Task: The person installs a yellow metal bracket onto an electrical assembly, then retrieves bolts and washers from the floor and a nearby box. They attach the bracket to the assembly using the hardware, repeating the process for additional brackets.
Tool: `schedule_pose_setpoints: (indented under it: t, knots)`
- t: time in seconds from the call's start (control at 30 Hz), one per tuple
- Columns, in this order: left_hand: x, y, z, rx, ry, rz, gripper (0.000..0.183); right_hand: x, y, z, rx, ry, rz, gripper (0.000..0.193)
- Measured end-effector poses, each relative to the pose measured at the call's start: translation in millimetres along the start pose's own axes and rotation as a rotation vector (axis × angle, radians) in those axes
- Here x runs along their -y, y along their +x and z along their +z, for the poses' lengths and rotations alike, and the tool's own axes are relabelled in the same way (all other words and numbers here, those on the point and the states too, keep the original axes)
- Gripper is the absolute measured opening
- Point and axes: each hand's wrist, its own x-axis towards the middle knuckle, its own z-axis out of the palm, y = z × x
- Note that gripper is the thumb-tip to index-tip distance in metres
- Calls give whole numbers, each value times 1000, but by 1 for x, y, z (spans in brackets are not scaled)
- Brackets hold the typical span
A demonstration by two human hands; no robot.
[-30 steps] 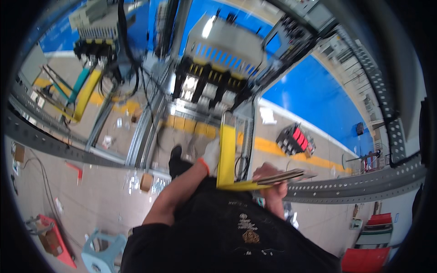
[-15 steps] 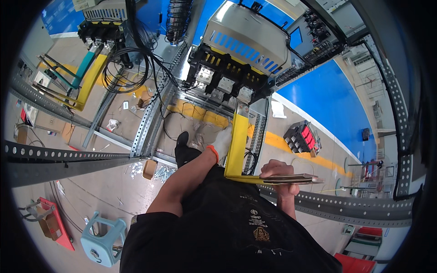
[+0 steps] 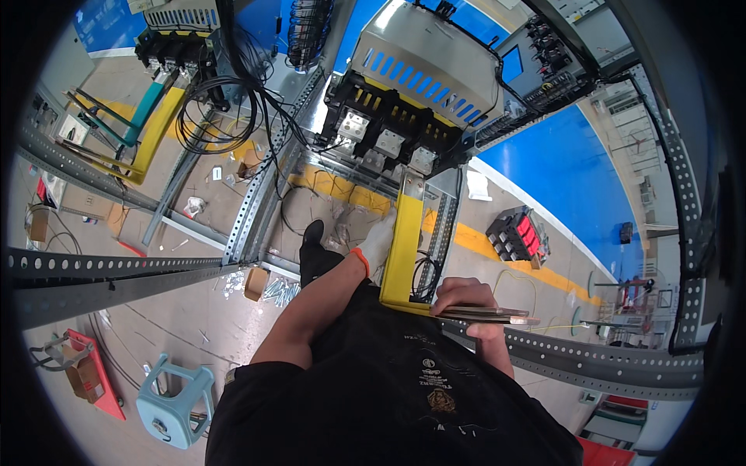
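Item, yellow L-shaped bar (image 3: pixel 402 248): standing in front of you, its long leg rising toward the grey-housed electrical unit (image 3: pixel 427 58), its short leg running to your right. Its bare, drilled upper end is sitting just below the rightmost of the unit's metal terminals (image 3: pixel 389 142); whether the two are touching, you cannot tell from here.

Item, right hand (image 3: pixel 468 299), bare: you are pinching the short leg, fingers over the top and thumb underneath, while the layered bare metal strips (image 3: pixel 497 314) of its end are jutting out past your grip.

Item, left hand (image 3: pixel 378 245), in a pale glove with an orange cuff (image 3: pixel 360 262): you are keeping it at the long leg's left side; its fingers are partly hiding behind the bar, so their closure cannot be told.

Item, perforated metal rail (image 3: pixel 598 366): running below and right of your right hand.

Item, black-and-red block (image 3: pixel 515 235): lying on the floor, right of the frame.

Item, small cardboard box (image 3: pixel 256 284): standing beside loose bolts (image 3: pixel 281 293).

Item, light-blue stool (image 3: pixel 177 400): standing at lower left.
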Motion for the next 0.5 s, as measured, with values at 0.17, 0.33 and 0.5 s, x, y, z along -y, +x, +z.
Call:
schedule_pose_setpoints:
  t: [0.17, 0.33, 0.5]
  knots:
    - [2, 0, -7, 41, -34, -43, 55, 0, 6, -1, 35, 14, 22, 70]
    - [5, 8, -11, 89, -77, -50, 56, 0, 2, 0, -54, 27, 24, 72]
    - [8, 21, -21, 190, -83, -78, 58, -1, 6, 1, -99, 72, 0, 84]
